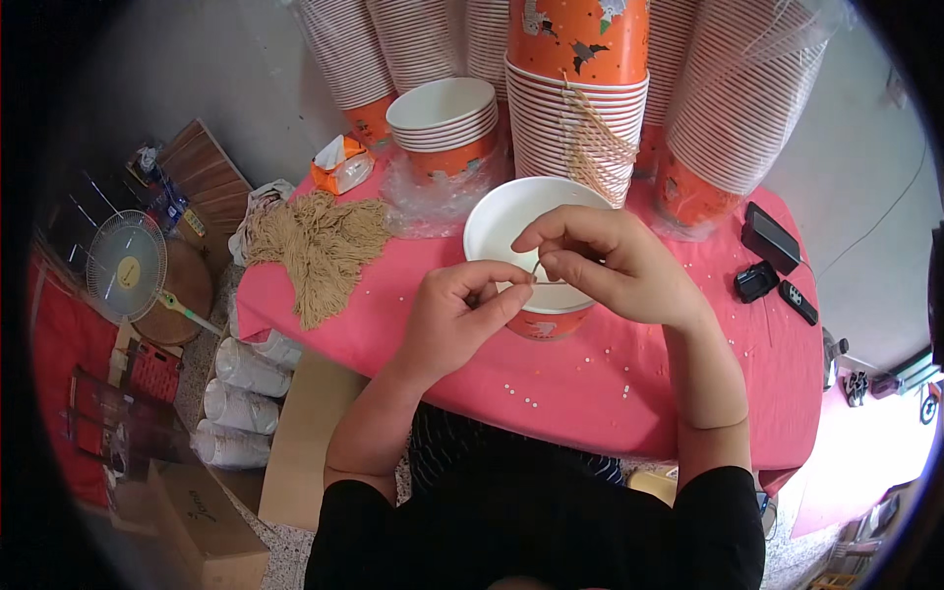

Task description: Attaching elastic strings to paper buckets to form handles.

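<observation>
A paper bucket (479, 234), white inside and orange outside, stands upright at the table's near middle. Over its near rim, my left hand (462, 313) pinches a thin cord (537, 266) between thumb and fingertips. My right hand (621, 264) hovers above the bucket's right side, its thumb and fingers closed on the same cord. The cord is so thin that its ends and any knot cannot be made out. To the left lies a bundle of tan cords (320, 251). Similar cord handles (602, 147) hang down a tall stack of orange buckets (578, 108) behind.
More wrapped bucket stacks (747, 108) line the back. A short stack (442, 123) sits on clear plastic beside an orange packet (342, 165). A black box-shaped device (770, 239) and a remote (797, 303) lie at the right. Small white dots (521, 397) dot the pink tablecloth (678, 393).
</observation>
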Demonstrator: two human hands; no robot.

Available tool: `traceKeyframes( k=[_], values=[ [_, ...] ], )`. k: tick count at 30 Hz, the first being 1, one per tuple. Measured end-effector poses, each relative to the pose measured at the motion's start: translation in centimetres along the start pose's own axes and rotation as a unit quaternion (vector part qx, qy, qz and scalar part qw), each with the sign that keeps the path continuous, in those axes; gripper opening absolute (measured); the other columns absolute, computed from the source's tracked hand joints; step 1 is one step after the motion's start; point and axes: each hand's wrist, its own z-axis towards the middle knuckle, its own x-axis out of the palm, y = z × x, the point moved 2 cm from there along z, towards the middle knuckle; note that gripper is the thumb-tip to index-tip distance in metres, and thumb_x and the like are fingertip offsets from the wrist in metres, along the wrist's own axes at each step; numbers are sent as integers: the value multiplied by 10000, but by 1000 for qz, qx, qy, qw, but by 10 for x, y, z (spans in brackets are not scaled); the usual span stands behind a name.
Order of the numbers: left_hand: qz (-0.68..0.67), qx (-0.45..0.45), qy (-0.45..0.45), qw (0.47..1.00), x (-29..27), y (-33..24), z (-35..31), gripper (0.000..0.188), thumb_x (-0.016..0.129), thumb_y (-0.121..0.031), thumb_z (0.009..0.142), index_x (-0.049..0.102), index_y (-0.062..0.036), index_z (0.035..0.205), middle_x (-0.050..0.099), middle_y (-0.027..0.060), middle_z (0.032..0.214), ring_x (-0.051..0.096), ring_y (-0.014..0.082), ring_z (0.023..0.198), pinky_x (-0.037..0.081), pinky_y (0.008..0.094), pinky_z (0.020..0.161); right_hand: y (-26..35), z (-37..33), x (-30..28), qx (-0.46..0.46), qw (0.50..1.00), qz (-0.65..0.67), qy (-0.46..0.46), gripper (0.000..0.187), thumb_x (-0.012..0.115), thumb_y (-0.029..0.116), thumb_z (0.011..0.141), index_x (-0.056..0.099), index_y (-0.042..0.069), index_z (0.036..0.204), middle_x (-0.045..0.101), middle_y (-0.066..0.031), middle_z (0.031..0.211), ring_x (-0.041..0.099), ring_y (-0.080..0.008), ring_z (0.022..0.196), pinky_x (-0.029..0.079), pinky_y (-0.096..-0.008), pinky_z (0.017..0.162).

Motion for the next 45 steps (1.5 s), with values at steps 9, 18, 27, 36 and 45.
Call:
traceKeyframes(
  k=[9,18,27,36,45],
  values=[
    [-243,-130,-9,961,-9,20,2,146,627,-143,938,662,-8,981,585,-49,718,391,-6,524,276,175,453,-7,10,-5,-100,981,-163,-36,195,664,-46,788,624,43,957,589,-27,900,576,-140,763,468,-274,668],
    [-310,-136,-10,941,-12,26,-3,144,616,-137,944,661,-8,989,548,-55,689,349,-7,494,235,182,428,6,8,10,-220,934,-276,-56,188,750,26,726,666,53,892,618,-67,817,634,-274,694,501,-378,591],
    [-218,-134,-24,966,-11,12,-3,142,601,-109,940,651,3,1011,517,-59,662,397,3,516,300,177,454,1,7,5,-195,938,-277,-68,127,731,-6,758,636,7,840,636,-91,766,636,-273,682,496,-362,580],
    [-168,-51,24,984,-16,12,-17,87,604,-57,932,631,8,983,642,1,842,572,44,722,453,190,644,6,5,7,-164,968,-189,-38,107,718,40,799,620,1,814,630,-83,762,609,-254,671,463,-340,587],
    [-303,-96,18,948,-5,24,-26,115,583,-117,965,605,-13,1008,558,-35,789,427,11,615,333,179,541,4,11,26,-154,962,-214,-64,120,723,48,802,613,18,764,610,-72,697,590,-232,609,445,-337,547]
  ],
)
